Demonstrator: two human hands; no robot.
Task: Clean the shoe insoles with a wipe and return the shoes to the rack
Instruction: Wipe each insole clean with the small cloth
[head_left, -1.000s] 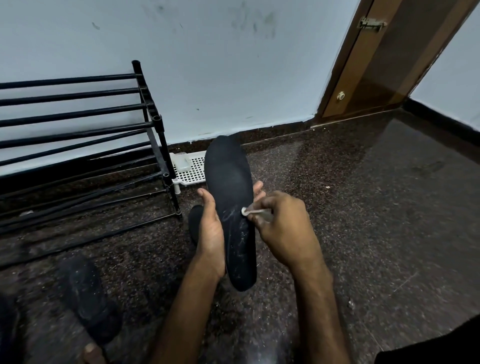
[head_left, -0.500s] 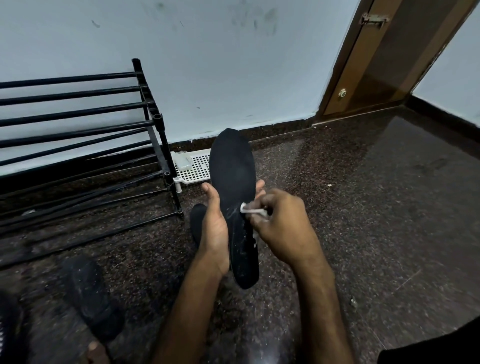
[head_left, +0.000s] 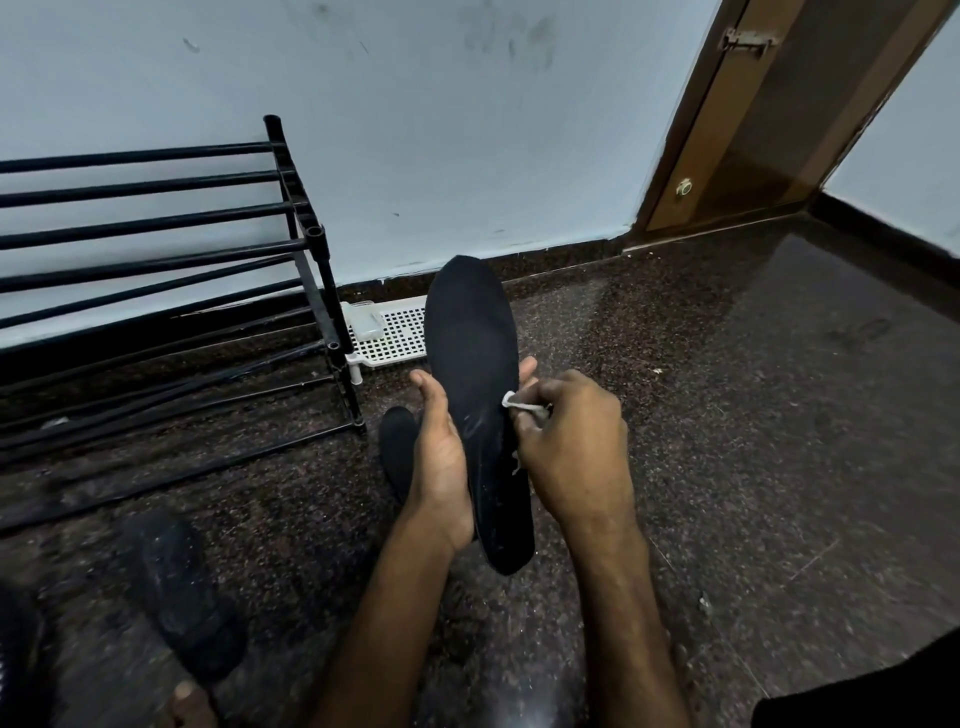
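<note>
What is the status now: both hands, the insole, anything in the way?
Left hand grips black insole, toe end away. Right hand pinches white wipe on its right edge. Second insole on floor behind left hand; nothing in the way.

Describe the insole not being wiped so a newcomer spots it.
Start at the shoe rack on the left. Right of its front leg, the spare insole lies on the floor, half hidden behind the left hand. Unlike the held insole, it lies flat, clear of the wipe.
</note>
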